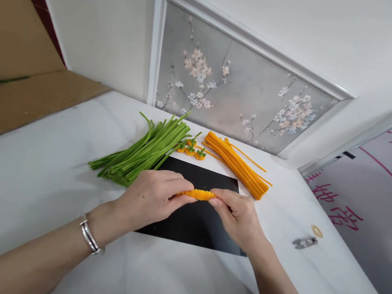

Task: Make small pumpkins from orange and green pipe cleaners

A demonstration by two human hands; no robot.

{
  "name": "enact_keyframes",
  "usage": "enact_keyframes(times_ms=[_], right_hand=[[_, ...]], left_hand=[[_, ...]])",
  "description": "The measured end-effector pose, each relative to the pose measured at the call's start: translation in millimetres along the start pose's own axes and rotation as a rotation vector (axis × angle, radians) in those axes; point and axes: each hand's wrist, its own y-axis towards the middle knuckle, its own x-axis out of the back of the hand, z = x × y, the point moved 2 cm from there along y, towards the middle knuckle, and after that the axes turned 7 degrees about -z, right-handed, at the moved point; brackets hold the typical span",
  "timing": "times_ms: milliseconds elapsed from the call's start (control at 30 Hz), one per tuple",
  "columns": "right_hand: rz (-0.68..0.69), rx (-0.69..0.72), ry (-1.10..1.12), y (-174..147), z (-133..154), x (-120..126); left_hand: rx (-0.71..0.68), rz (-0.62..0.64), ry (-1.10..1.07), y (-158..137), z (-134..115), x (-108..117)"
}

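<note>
Between my two hands stretches a short, ridged orange piece, a coiled pipe cleaner, held level above a black mat. My left hand pinches its left end between thumb and fingers. At the other end, the thumb and fingers of my right hand are closed on it. Behind the left hand lies a heap of green pipe cleaners. A bundle of orange pipe cleaners rests beyond the right hand. Several small orange pieces with green tops sit between the two bundles.
Small thread snips and a yellowish ring lie on the white table at the right. A framed flower picture stands at the back. Cardboard borders the left side, a whiteboard with writing the right.
</note>
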Motion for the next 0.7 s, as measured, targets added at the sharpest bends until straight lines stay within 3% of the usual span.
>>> enact_keyframes(times_ms=[100,367,533,700], right_hand=[[-0.009,0.000,0.011,0.3,-0.8,1.5],[-0.052,0.010,0.010,2.7,-0.1,6.4],[-0.040,0.027,-0.001,1.8,2.2,5.8],[-0.001,0.032,-0.027,-0.2,2.9,3.7]], left_hand=[[0.000,0.024,-0.028,0.2,1.5,3.4],[0.202,0.113,-0.120,3.3,7.9,14.0],[0.099,0.070,-0.071,1.8,4.3,11.3],[-0.069,0.034,0.175,-0.1,6.7,7.8]])
